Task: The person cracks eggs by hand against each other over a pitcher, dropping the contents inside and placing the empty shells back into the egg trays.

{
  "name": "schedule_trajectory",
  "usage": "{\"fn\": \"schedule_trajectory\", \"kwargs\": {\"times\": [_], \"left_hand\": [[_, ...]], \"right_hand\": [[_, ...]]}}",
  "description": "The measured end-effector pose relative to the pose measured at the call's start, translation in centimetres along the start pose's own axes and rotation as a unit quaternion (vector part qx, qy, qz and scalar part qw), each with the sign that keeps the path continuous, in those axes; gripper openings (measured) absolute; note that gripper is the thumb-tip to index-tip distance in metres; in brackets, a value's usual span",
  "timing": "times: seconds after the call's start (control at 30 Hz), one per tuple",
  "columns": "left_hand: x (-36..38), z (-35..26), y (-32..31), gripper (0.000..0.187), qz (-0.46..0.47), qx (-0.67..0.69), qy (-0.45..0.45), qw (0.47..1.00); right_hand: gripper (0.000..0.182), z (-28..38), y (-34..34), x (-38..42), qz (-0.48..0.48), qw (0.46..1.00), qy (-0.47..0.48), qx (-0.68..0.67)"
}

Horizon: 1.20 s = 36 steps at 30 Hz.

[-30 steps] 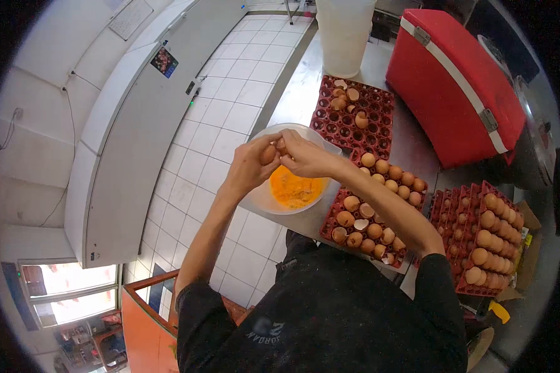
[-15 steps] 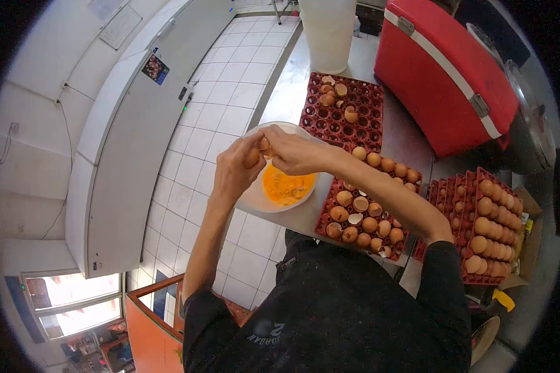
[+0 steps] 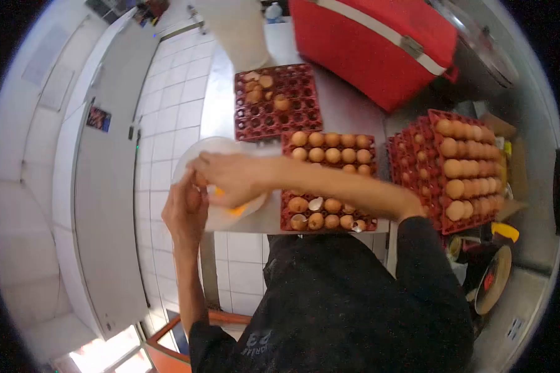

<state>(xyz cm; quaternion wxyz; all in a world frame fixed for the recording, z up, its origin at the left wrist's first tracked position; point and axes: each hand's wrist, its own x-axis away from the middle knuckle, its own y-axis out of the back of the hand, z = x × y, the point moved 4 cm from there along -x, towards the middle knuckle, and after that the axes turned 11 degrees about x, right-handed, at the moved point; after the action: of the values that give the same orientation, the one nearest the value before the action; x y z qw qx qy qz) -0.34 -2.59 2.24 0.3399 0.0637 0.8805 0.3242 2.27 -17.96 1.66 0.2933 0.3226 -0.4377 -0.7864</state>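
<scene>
Over a wide pale bowl (image 3: 255, 208), both hands are close together. My left hand (image 3: 180, 214) is closed around a brown egg (image 3: 194, 199). The fingers of my right hand (image 3: 230, 176) curl over a second brown egg or piece of shell (image 3: 200, 179) at the left fingertips; motion blur hides how far it is broken. Orange-yellow beaten-looking egg (image 3: 235, 211) shows inside the bowl, partly behind my right hand. Beneath my right forearm is a red egg tray (image 3: 286, 183) with whole brown eggs at the back and cracked shells in the front rows.
Another red tray (image 3: 298, 118) farther back holds several broken shells. Stacked trays of eggs (image 3: 466, 168) stand to the right. A red cooler box (image 3: 367, 50) and a tall whitish container (image 3: 239, 37) are at the back of the metal table (image 3: 348, 102). A white chest freezer (image 3: 99, 174) lines the left.
The view has swung, so the table and trays sit farther left in it. My hands remain together at the bowl, with the right hand now covering more of the egg inside.
</scene>
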Motion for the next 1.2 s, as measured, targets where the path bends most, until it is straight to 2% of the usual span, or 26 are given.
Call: {"fn": "schedule_trajectory", "kwargs": {"times": [0.03, 0.07, 0.13, 0.2, 0.23, 0.3, 0.33, 0.4, 0.43, 0.5, 0.53, 0.6, 0.73, 0.8, 0.83, 0.87, 0.93, 0.97, 1.0, 1.07, 1.1, 1.13, 1.17, 1.2], "left_hand": [[0.7, -0.8, -0.5, 0.046, -0.013, 0.037, 0.03, 0.999], [2.1, -1.0, -1.8, 0.043, 0.018, 0.161, 0.11, 0.981], [2.6, -4.3, -4.5, 0.044, 0.002, 0.149, 0.083, 0.985], [3.5, -6.3, -7.5, 0.043, 0.024, 0.21, 0.117, 0.97], [4.0, -7.2, -8.9, 0.045, 0.034, 0.217, 0.133, 0.966], [4.5, -9.4, -11.1, 0.044, 0.05, 0.247, 0.156, 0.955], [5.0, -9.9, -12.1, 0.044, 0.058, 0.252, 0.151, 0.954], [6.8, -9.5, -13.9, 0.041, 0.082, 0.275, 0.175, 0.942], [7.2, -9.6, -14.4, 0.039, 0.084, 0.284, 0.173, 0.939], [7.5, -9.6, -14.5, 0.038, 0.094, 0.282, 0.189, 0.936], [7.6, -9.5, -14.6, 0.037, 0.098, 0.277, 0.208, 0.933], [7.4, -9.1, -14.9, 0.035, 0.112, 0.282, 0.218, 0.928], [7.0, -8.4, -15.9, 0.033, 0.155, 0.307, 0.208, 0.916], [6.6, -8.6, -16.3, 0.034, 0.151, 0.321, 0.211, 0.911], [6.6, -8.8, -16.7, 0.034, 0.151, 0.337, 0.218, 0.903], [6.7, -8.8, -17.4, 0.034, 0.142, 0.337, 0.219, 0.905], [6.8, -8.3, -18.6, 0.035, 0.117, 0.385, 0.273, 0.874], [6.6, -8.4, -18.8, 0.036, 0.128, 0.392, 0.27, 0.87], [6.5, -8.5, -18.7, 0.036, 0.118, 0.391, 0.269, 0.872], [5.8, -9.2, -18.6, 0.038, 0.111, 0.342, 0.206, 0.91], [4.4, -10.2, -17.2, 0.041, 0.099, 0.356, 0.148, 0.917], [3.5, -10.5, -16.1, 0.041, 0.092, 0.356, 0.148, 0.918], [2.5, -11.1, -14.5, 0.04, 0.044, 0.329, 0.063, 0.941], [1.7, -12.0, -13.0, 0.04, -0.003, 0.298, -0.022, 0.954]], "right_hand": [[0.043, 0.6, 0.7, 2.0, -0.043, 0.995, -0.06, -0.073], [0.043, 0.9, 1.2, 3.9, -0.086, 0.979, -0.114, -0.146], [0.044, 0.8, 0.8, 8.3, -0.123, 0.962, -0.166, -0.179], [0.047, 0.5, 0.9, 13.1, -0.123, 0.946, -0.261, -0.15], [0.047, 0.4, 0.5, 14.6, -0.124, 0.945, -0.264, -0.149], [0.048, -0.9, -1.3, 18.5, -0.13, 0.909, -0.395, 0.013], [0.048, -1.3, -2.5, 20.2, -0.135, 0.905, -0.402, 0.016], [0.049, -2.7, -4.0, 23.4, -0.183, 0.846, -0.448, 0.222], [0.049, -3.9, -5.4, 25.0, -0.187, 0.843, -0.451, 0.225], [0.05, -5.7, -7.3, 28.1, -0.132, 0.761, -0.609, 0.181], [0.05, -5.6, -7.4, 28.2, -0.133, 0.761, -0.609, 0.182], [0.047, -5.2, -8.4, 27.5, -0.038, 0.767, -0.613, 0.189], [0.05, -6.1, -8.2, 27.4, -0.042, 0.771, -0.617, 0.151], [0.052, -6.9, -8.2, 27.9, -0.125, 0.789, -0.594, 0.097], [0.065, -7.2, -8.3, 27.9, -0.134, 0.794, -0.585, 0.098], [0.065, -7.4, -8.4, 28.3, -0.132, 0.799, -0.578, 0.101], [0.07, -7.1, -6.9, 28.1, -0.159, 0.8, -0.577, 0.055], [0.067, -7.7, -7.9, 28.8, -0.177, 0.799, -0.563, 0.115], [0.067, -7.8, -7.7, 29.2, -0.177, 0.805, -0.555, 0.117], [0.051, -8.3, -6.7, 29.7, -0.237, 0.799, -0.552, -0.019], [0.036, -7.2, -5.7, 29.1, -0.274, 0.706, -0.56, -0.336], [0.036, -6.7, -4.7, 28.0, -0.271, 0.71, -0.557, -0.334], [0.035, -6.3, -4.2, 26.7, -0.395, 0.619, -0.475, -0.485], [0.034, -5.4, -3.5, 25.0, -0.497, 0.492, -0.368, -0.612]]}}
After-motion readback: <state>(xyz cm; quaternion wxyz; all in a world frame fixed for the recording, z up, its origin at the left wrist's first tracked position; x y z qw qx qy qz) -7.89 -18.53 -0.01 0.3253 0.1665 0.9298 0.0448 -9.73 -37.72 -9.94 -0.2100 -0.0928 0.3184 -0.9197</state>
